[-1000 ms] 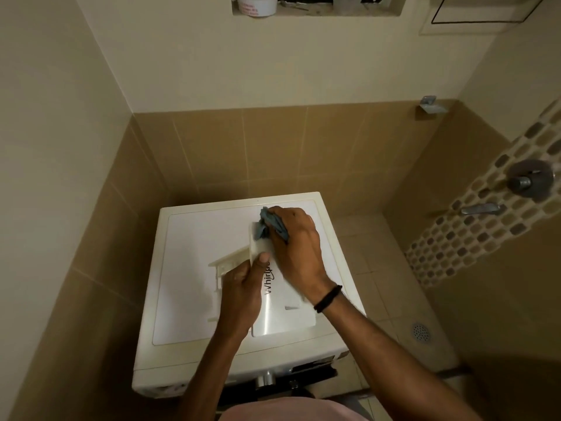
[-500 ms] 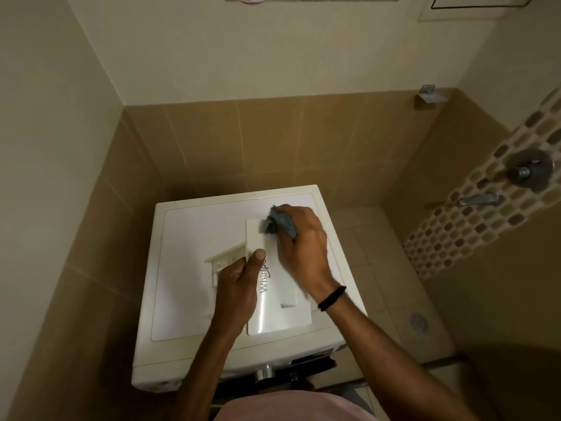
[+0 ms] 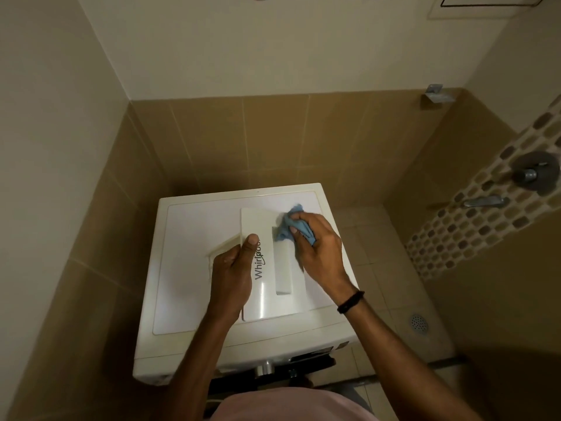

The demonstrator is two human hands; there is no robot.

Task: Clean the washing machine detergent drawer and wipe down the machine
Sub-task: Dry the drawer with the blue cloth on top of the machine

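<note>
Hands: grips left edge of detergent drawer (image 3: pixel 268 299) with left hand (image 3: pixel 232 278), thumb on its front panel; holds bunched blue cloth (image 3: pixel 288 221) in right hand (image 3: pixel 321 250), pressed to the far end. Sits atop washing machine (image 3: pixel 182 268), between the hands.

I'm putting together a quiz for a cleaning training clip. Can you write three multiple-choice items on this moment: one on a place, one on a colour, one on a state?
1. Where does the detergent drawer lie?
A) on top of the washing machine
B) on the floor
C) pushed into its slot

2. What colour is the cloth?
A) red
B) blue
C) yellow

3. What is the left hand doing?
A) hanging free
B) holding a bottle
C) holding the drawer by its edge

Answers:
1 A: the drawer rests on the machine's lid.
2 B: the cloth that the right hand grips is blue.
3 C: its thumb lies on the drawer's front, and its fingers are at the side.
</note>
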